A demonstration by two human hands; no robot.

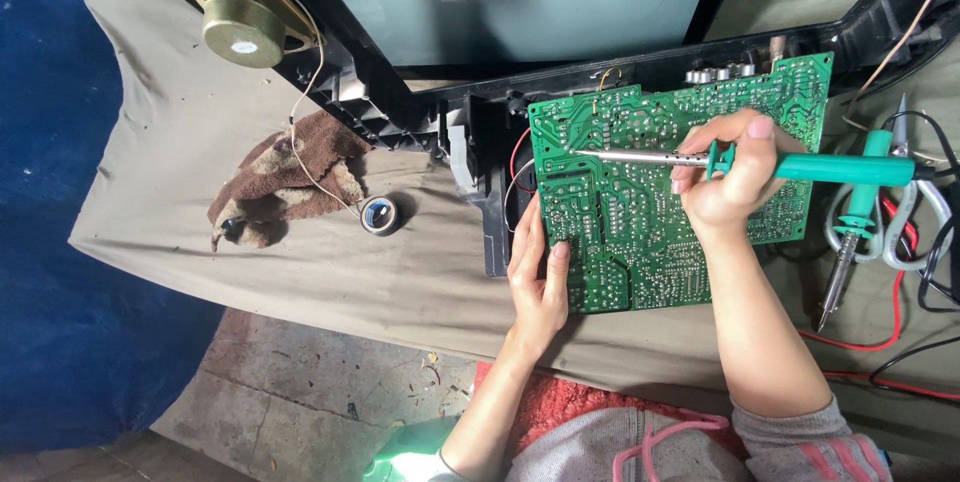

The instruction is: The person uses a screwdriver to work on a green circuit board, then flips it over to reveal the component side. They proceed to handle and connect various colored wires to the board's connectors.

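A green circuit board [640, 232] lies solder side up on a beige cloth [180, 182], leaning against a black television casing [480, 132]. My left hand [535, 277] grips the board's lower left edge, thumb on top. My right hand [735, 177] holds a teal-handled soldering iron [810, 167] like a pen. The iron's metal tip [585, 153] points left and rests on the board's upper left area.
An oval speaker [240, 22] on a thin wire sits at the upper left. A brown rag [285, 177] and a small tape roll [380, 214] lie left of the board. A second teal tool [850, 232], scissors [925, 212] and red and black wires [890, 332] lie at the right.
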